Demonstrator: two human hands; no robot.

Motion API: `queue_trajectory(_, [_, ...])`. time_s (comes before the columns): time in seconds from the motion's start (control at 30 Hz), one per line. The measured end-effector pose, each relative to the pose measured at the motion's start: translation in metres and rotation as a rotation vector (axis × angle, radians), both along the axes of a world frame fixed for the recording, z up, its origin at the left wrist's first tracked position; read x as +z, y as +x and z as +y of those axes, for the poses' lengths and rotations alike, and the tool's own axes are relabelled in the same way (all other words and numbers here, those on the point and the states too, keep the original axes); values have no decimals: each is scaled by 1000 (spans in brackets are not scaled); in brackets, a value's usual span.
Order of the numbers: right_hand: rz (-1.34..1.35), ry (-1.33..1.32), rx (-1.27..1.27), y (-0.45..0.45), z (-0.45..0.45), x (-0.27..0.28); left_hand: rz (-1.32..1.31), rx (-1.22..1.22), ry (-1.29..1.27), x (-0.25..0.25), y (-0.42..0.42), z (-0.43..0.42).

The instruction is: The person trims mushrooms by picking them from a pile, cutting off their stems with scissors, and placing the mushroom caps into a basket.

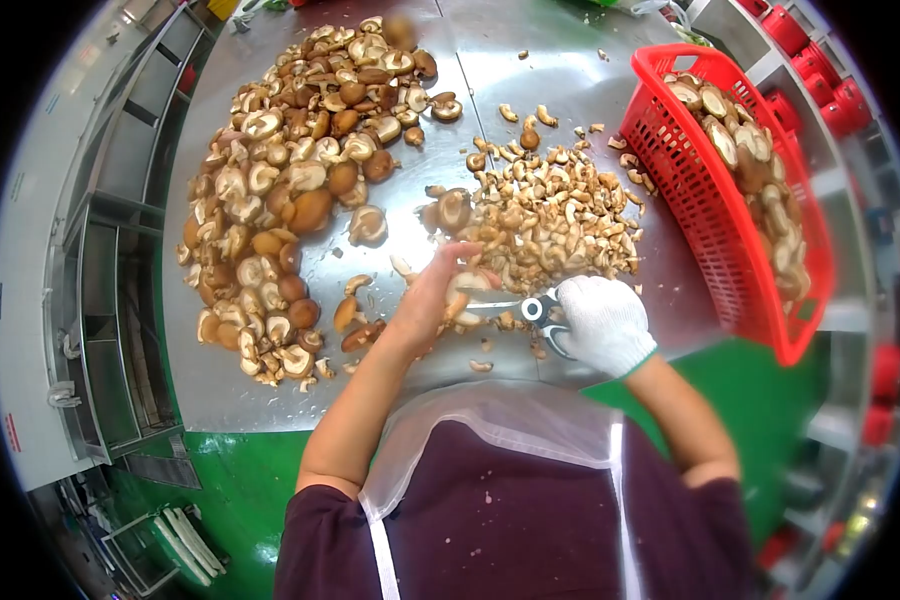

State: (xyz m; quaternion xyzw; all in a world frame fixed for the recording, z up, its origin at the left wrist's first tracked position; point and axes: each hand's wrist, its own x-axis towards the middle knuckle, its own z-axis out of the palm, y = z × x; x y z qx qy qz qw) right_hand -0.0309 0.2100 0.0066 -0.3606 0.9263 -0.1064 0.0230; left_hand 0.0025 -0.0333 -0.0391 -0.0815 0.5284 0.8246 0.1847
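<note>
While a mushroom [467, 286] is clasped by the left hand [436, 292], scissors [534, 308] are gripped by the closed, gloved right hand [602, 322]; trimming seems underway, a careful snip needed.

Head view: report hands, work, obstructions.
Bare left hand holding pale round mushroom. White gloved right hand gripping dark handled steel scissors, blades at mushroom. Curved tan stems crowd just beyond.

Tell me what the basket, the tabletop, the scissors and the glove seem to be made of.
Basket: most likely glossy plastic, from its moulded-looking red lattice.
Tabletop: smooth metal, probably stainless steel, given its grey sheen and reflections.
Scissors: apparently steel blades, bare and silvery; dark handles, perhaps plastic.
Glove: matte knitted yarn, judging by its soft white texture; fibre unclear.
</note>
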Motion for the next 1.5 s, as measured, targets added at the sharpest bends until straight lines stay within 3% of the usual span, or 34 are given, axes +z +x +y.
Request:
queue_trajectory(0.3, [-107, 92, 104, -7, 3, 2, 8, -148, -125, 1, 3, -7])
queue_trajectory(0.57, [-158, 72, 27, 0, 3, -20, -130, -160, 132, -18, 3, -17])
queue_trajectory(0.67, [-203, -31, -65, 4, 8, -30, -150, -109, 266, -19, 4, -19])
queue_trajectory(0.8, [-395, -427, -368, 12, 4, -44, -86, 128, 400, -40, 4, -7])
queue_trajectory(0.93, [-780, -630, -637, 16, -37, -21, -15, 301, 264, -31, 2, 25])
queue_trajectory(1.07, [-696, -570, -573, 12, -59, -31, 219, 242, -189, -35, 2, 39])
queue_trajectory(1.2, [-901, -837, -545, 12, -55, -46, 394, 171, -303, -37, 7, 37])
queue_trajectory(1.3, [-1342, -1120, -638, 11, -52, -25, 484, 102, -427, -33, 8, 37])
queue_trajectory(1.37, [-1442, -1235, -688, 9, -49, -25, 584, 54, -554, -27, 4, 35])
queue_trajectory(1.5, [-1655, -1511, -777, -5, -42, -21, 568, 19, -526, -20, 7, 30])
